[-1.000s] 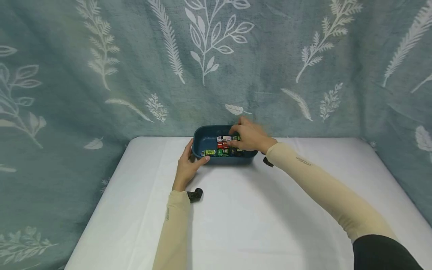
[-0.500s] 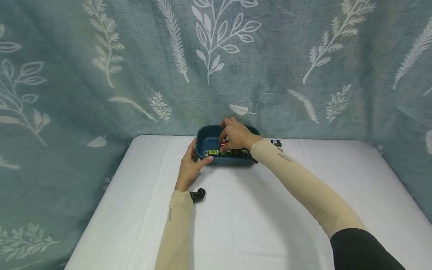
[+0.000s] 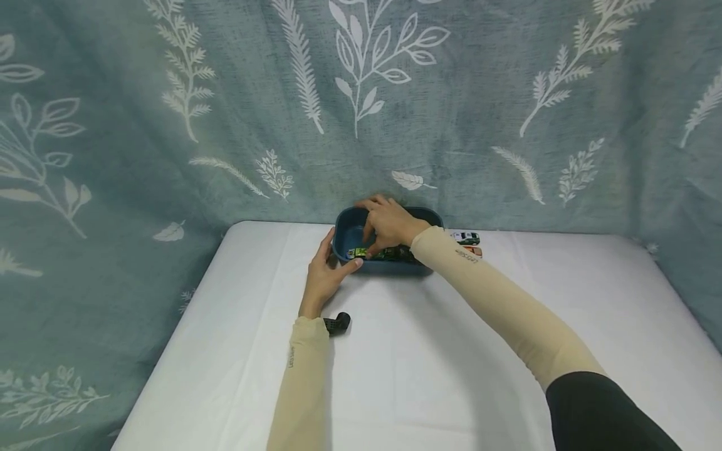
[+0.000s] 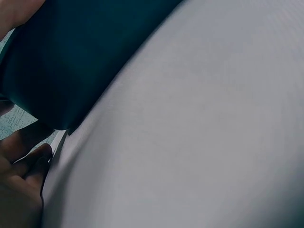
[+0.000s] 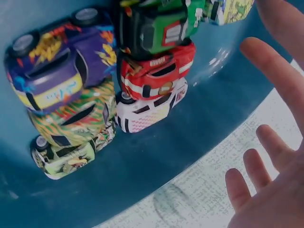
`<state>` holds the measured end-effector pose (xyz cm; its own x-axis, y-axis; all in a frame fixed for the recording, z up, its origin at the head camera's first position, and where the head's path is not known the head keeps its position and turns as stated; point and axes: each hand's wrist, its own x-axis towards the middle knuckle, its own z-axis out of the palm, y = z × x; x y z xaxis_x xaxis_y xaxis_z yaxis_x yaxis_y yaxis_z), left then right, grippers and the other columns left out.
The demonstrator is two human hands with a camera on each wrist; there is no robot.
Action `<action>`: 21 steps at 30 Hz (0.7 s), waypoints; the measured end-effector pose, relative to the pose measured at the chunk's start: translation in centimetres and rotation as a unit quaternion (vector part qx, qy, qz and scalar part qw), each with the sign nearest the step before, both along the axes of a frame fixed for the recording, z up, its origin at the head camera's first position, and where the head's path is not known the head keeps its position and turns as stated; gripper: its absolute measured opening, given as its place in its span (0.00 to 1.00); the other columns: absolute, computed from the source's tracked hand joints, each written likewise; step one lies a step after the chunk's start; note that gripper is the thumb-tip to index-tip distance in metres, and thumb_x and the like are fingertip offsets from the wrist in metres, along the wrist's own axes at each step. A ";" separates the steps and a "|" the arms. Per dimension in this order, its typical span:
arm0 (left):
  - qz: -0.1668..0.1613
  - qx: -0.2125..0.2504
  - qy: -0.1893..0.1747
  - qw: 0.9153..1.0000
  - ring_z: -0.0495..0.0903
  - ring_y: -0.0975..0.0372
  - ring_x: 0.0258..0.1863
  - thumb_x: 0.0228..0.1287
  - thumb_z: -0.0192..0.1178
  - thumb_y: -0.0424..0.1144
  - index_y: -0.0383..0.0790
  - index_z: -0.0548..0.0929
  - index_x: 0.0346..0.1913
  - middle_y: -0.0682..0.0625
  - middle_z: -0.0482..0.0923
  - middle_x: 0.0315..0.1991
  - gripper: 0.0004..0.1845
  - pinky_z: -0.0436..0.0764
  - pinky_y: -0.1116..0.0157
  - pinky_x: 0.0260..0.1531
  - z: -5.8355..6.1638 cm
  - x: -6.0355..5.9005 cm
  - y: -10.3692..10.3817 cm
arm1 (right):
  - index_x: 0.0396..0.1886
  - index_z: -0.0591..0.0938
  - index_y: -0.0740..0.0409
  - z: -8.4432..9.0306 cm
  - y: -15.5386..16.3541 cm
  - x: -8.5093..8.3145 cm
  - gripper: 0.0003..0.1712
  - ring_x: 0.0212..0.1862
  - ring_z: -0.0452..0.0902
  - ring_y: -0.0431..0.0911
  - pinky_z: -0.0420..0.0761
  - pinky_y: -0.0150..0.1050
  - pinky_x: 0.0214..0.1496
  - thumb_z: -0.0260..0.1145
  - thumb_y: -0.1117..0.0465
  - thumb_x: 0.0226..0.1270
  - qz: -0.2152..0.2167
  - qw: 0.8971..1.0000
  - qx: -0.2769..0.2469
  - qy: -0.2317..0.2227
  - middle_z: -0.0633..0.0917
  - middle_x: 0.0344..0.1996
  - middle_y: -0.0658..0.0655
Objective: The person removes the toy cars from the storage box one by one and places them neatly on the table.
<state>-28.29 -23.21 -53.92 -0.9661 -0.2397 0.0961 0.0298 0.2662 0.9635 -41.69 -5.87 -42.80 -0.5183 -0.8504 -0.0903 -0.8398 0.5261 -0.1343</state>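
A dark blue plastic bin (image 3: 395, 268) stands at the table's back edge, holding several toy cars. My left hand (image 3: 323, 279) holds its left end, thumb at the front rim and fingers along the side; the left wrist view shows fingers against the bin's wall (image 4: 95, 47). Inside the bin, my right hand (image 3: 389, 224) reaches with spread fingers. In the right wrist view its thumb and index finger lie close to a yellow-patterned toy car (image 5: 232, 10), apart from it. Beside that sit a green car (image 5: 164, 31), a red car (image 5: 156, 71), a white car (image 5: 149, 111) and a purple car (image 5: 71, 66).
On the table right of the bin lie a white-and-green toy car (image 3: 465, 238) and an orange toy car (image 3: 474, 250), partly behind the right sleeve (image 3: 496, 288). A patterned curtain (image 3: 361, 125) hangs right behind the white-covered table (image 3: 406, 363).
My right hand has moved left across the bin, from the cars at its right to the yellow-patterned one. The cars on the table have come into sight. My left hand stays on the bin.
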 end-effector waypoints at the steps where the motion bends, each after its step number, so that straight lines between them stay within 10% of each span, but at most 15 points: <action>1: 0.001 0.002 0.000 1.000 0.67 0.48 0.80 0.60 0.79 0.55 0.65 0.58 0.85 0.44 0.68 0.80 0.54 0.66 0.45 0.80 0.0 0.0 0.0 | 0.42 0.96 0.43 -0.1 -0.1 -0.1 0.22 0.84 0.49 0.60 0.63 0.62 0.80 0.85 0.38 0.52 0.001 1.000 0.003 0.002 0.60 0.85 0.58; 21: -0.016 0.015 0.018 1.000 0.70 0.48 0.78 0.64 0.77 0.48 0.58 0.56 0.86 0.43 0.68 0.80 0.54 0.68 0.48 0.79 0.1 -0.1 0.0 | 0.38 0.96 0.43 -1.3 -1.5 0.1 0.19 0.86 0.45 0.57 0.61 0.59 0.82 0.86 0.40 0.51 -0.010 0.997 0.065 0.046 0.55 0.86 0.57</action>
